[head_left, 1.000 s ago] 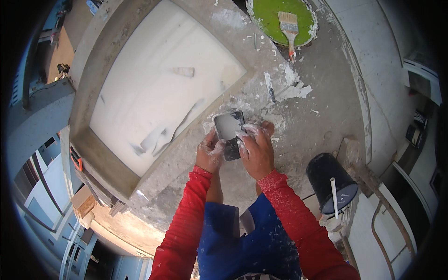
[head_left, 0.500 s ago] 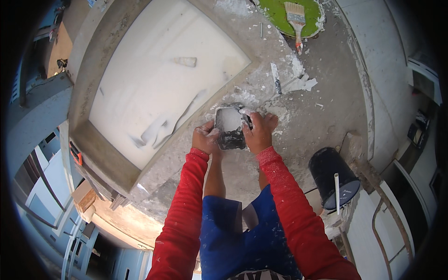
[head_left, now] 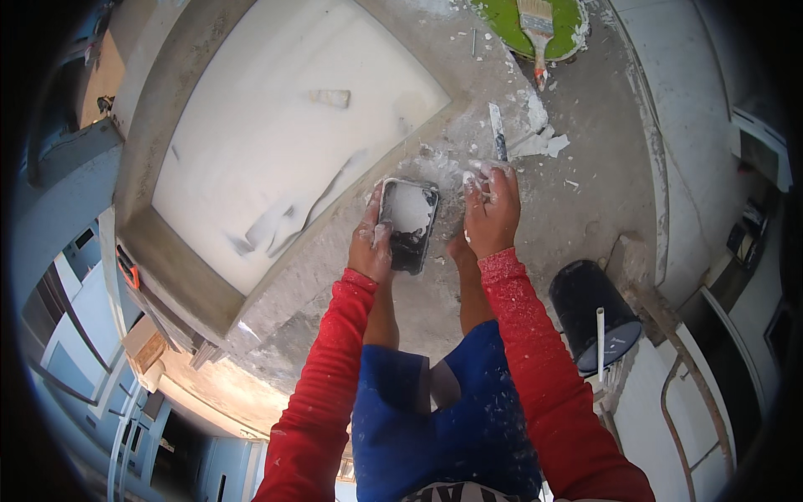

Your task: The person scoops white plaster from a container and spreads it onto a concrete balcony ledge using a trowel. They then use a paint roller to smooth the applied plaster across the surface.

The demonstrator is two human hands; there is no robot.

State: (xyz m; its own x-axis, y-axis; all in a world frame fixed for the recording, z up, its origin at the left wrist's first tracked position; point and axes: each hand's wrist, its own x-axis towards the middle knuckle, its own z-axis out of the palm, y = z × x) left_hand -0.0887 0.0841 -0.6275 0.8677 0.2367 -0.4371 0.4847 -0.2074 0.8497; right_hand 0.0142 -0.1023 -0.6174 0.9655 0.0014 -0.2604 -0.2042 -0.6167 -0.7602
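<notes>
My left hand (head_left: 370, 243) grips the left side of a small black rectangular tub (head_left: 410, 248). White paste or powder (head_left: 410, 207) fills its upper part and smears its rim. My right hand (head_left: 493, 209) is off the tub, to its right, its white-coated fingers bent and apart. Just beyond those fingertips a narrow scraper (head_left: 498, 132) with a pale blade and dark lower end lies on the concrete. Whether the fingertips touch it I cannot tell.
Left of the tub is a white recessed area (head_left: 276, 109) inside a concrete border (head_left: 171, 243). A wide paintbrush (head_left: 537, 29) rests on a green round lid (head_left: 577, 33) at the far side. A black bucket (head_left: 585, 301) stands right. White flakes (head_left: 544, 144) litter the floor.
My right hand has let go of the tub and moved right, towards the scraper. My left hand still holds the tub, which is now slightly tilted.
</notes>
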